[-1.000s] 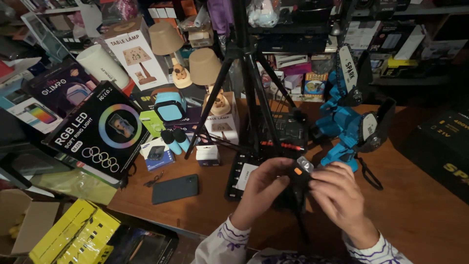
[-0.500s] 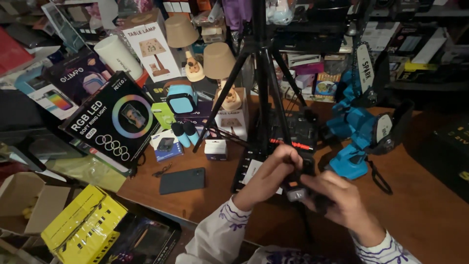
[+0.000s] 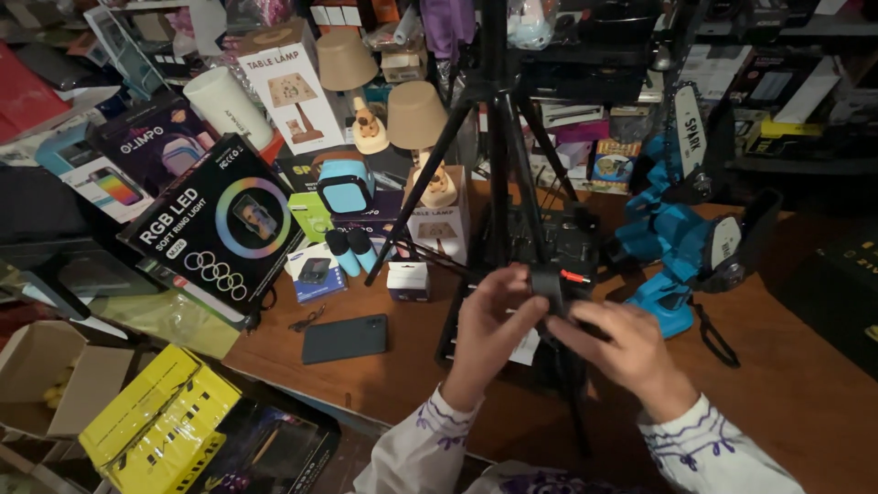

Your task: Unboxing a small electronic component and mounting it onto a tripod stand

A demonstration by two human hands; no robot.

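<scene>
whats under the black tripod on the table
Under the black tripod lies a flat black case or tray on the wooden table. A white paper slip shows near its front edge. The left hand and right hand cover the rest.

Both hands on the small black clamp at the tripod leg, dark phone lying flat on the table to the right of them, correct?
Not quite. In the head view the left hand and right hand do hold the small black clamp by the tripod, but the dark phone lies flat on the table to their left, not right.
</scene>
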